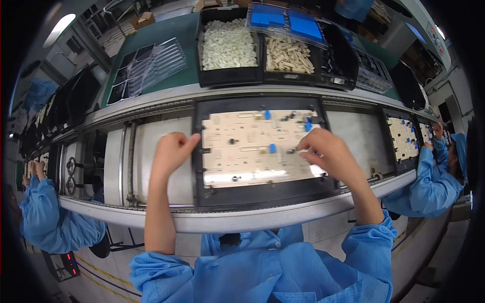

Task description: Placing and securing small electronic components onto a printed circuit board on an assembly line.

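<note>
A cream circuit board (222, 166) lies in a black carrier frame (242, 196) on the conveyor in front of me. Blue blocks (273, 148), dark round parts and several small pieces stand on the board. My right hand (331, 154) is over the board's right side, its fingers pinched on a small whitish part (304, 151), which they mostly cover. Loosely curled, my left hand (173, 151) rests at the frame's left side, thumb tip against the frame edge. Nothing shows in its fingers.
Beyond the conveyor stand a bin of white connectors (230, 45), a bin of beige parts (288, 54) and clear trays with blue pieces (285, 22). Clear plastic trays (156, 65) lie at left. Co-workers in blue sleeves (427, 177) (48, 217) sit on both sides; more boards (402, 136) are at right.
</note>
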The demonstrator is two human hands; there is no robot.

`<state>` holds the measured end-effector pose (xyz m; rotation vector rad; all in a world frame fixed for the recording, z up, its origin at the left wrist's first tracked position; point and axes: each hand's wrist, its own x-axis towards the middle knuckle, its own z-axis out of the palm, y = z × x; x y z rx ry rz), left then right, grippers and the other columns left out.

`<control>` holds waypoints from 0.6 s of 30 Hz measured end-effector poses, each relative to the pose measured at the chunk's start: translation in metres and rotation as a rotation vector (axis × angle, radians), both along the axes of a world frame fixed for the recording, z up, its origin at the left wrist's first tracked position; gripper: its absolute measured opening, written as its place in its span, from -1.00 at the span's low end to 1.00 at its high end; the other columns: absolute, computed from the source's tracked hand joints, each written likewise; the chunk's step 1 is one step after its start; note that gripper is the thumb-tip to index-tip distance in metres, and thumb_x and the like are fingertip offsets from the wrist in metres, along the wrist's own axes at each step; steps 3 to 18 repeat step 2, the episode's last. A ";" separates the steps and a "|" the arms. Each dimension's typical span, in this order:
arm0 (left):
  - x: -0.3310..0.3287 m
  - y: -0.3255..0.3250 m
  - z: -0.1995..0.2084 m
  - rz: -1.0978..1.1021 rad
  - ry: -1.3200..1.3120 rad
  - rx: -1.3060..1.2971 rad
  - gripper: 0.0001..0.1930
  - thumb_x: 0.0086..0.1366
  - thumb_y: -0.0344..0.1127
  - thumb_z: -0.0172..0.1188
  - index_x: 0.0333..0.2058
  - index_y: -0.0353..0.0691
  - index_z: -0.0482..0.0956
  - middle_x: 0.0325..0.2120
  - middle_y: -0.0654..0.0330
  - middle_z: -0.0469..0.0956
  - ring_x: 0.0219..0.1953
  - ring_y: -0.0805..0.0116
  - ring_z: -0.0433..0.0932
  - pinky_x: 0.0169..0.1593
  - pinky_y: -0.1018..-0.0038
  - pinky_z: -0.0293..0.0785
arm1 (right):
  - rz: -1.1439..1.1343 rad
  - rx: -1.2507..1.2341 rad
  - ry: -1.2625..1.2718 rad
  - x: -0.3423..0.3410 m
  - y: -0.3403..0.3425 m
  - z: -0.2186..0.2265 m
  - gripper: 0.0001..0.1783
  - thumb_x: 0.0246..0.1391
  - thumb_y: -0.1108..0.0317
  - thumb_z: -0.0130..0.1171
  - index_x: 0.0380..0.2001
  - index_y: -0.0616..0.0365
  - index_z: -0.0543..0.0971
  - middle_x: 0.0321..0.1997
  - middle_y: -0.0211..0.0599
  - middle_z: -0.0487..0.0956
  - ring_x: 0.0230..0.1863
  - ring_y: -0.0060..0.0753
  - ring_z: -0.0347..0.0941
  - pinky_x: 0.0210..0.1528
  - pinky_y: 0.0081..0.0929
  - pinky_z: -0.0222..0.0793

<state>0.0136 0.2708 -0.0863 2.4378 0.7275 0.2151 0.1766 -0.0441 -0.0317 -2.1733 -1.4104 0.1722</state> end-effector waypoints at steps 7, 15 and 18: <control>0.004 -0.009 -0.006 -0.118 -0.094 -0.046 -0.52 0.10 0.05 0.20 -0.62 -0.36 0.56 -0.69 -0.07 0.49 -0.55 0.02 0.52 -0.39 0.30 0.40 | 0.134 -0.020 -0.051 -0.015 0.019 -0.008 -0.82 -0.14 0.45 0.29 -0.40 0.08 0.53 -0.32 -0.30 0.54 -0.25 -0.37 0.51 -0.18 -0.44 0.44; 0.004 -0.009 -0.006 -0.118 -0.094 -0.046 -0.52 0.10 0.05 0.20 -0.62 -0.36 0.56 -0.69 -0.07 0.49 -0.55 0.02 0.52 -0.39 0.30 0.40 | 0.134 -0.020 -0.051 -0.015 0.019 -0.008 -0.82 -0.14 0.45 0.29 -0.40 0.08 0.53 -0.32 -0.30 0.54 -0.25 -0.37 0.51 -0.18 -0.44 0.44; 0.004 -0.009 -0.006 -0.118 -0.094 -0.046 -0.52 0.10 0.05 0.20 -0.62 -0.36 0.56 -0.69 -0.07 0.49 -0.55 0.02 0.52 -0.39 0.30 0.40 | 0.134 -0.020 -0.051 -0.015 0.019 -0.008 -0.82 -0.14 0.45 0.29 -0.40 0.08 0.53 -0.32 -0.30 0.54 -0.25 -0.37 0.51 -0.18 -0.44 0.44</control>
